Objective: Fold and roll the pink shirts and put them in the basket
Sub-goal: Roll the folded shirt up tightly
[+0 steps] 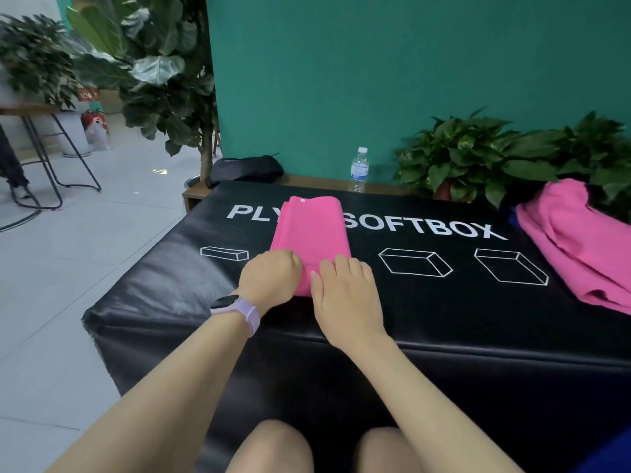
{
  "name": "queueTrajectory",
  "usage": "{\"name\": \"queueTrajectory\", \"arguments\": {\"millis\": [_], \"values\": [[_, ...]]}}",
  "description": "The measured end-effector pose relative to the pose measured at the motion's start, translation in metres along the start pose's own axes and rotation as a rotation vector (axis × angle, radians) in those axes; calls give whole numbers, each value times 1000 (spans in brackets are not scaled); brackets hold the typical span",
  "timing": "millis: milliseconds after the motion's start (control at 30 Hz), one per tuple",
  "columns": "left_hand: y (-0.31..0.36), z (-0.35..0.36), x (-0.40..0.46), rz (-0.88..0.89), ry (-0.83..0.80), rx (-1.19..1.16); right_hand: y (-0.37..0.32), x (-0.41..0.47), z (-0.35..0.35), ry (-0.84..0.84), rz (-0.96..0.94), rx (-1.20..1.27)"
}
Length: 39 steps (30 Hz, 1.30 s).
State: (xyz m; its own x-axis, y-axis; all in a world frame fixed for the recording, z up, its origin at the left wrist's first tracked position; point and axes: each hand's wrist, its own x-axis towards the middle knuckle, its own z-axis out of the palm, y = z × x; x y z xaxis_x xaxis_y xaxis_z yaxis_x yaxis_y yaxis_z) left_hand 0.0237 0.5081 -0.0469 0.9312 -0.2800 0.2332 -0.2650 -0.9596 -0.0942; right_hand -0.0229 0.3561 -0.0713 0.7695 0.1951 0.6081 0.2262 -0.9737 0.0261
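A pink shirt (312, 230), folded into a long narrow strip, lies on the black soft box (426, 302) and runs away from me. My left hand (269, 276) grips its near end with fingers curled under. My right hand (345, 291) sits beside it on the same near end, its fingers bent over the fabric. The part of the shirt under both hands is hidden. A pile of loose pink shirts (573, 247) lies at the box's right edge. No basket is in view.
A water bottle (359, 169) and a black pouch (244, 170) stand on a wooden ledge behind the box. Potted plants (495, 158) line the back right. A tall plant (160, 70) and metal stools (51, 158) stand on the tiled floor to the left.
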Motion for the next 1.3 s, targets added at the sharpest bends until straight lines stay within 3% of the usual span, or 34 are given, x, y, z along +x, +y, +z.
{"name": "queueTrajectory", "arguments": {"millis": [100,233,333,433,500,567,667,1000,1200,1300], "values": [[1,2,3,-6,-1,14,6,14,3,-33,-62,-50],[7,8,-4,-103,148,165,10,36,5,-23,-111,-95],[10,13,-7,-124,247,180,16,60,10,-282,-165,-115],[9,19,-2,-89,218,104,22,85,18,-424,-51,-3],[5,20,7,-86,206,50,22,85,22,-377,-8,32],[3,21,13,-51,238,34,21,70,26,-187,-45,0],[2,17,17,-11,290,2,15,51,28,-37,-17,-44],[15,2,-35,66,258,45,1,10,-4,-28,40,-57],[34,-3,-64,-1,252,99,2,-5,-12,74,35,39],[33,-7,-64,-38,245,126,2,0,-11,21,2,-45]]}}
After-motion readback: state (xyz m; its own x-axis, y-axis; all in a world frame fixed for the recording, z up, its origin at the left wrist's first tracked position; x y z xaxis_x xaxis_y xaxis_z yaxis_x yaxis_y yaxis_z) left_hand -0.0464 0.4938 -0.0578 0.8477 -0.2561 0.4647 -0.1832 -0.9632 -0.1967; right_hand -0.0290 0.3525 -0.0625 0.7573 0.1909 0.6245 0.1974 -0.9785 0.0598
